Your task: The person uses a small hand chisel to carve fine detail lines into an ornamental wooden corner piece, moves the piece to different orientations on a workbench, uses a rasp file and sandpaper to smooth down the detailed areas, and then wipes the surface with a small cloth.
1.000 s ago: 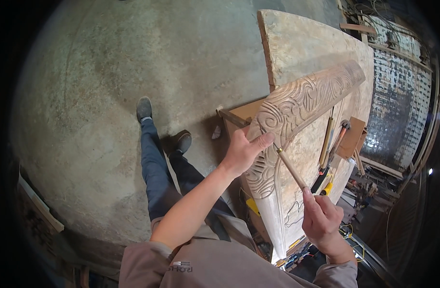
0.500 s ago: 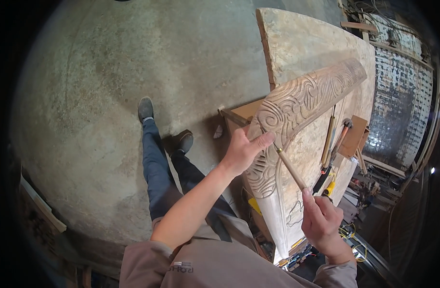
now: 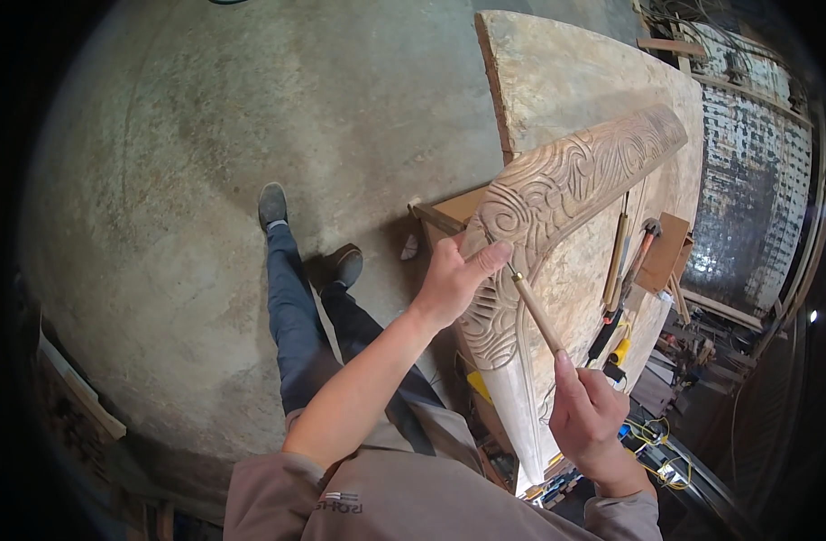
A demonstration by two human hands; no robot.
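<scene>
Up close, left hand (image 3: 451, 281) resting on the long pale carved wooden panel with swirling relief (image 3: 557, 194), thumb stretched out against the metal tip of the slim wooden-handled chisel (image 3: 532, 309), remaining fingers curled over the panel's edge. Right hand (image 3: 586, 410) closed in a grip round the lower end of the chisel handle, thumb laid along it. Chisel slanting up and left, tip meeting the carved scrollwork near the panel's bend. Panel lying on the worn pale plank table (image 3: 575, 81). Further along, several long-handled tools (image 3: 631, 261) beside the carving. Below, grey concrete floor (image 3: 206, 180).
</scene>
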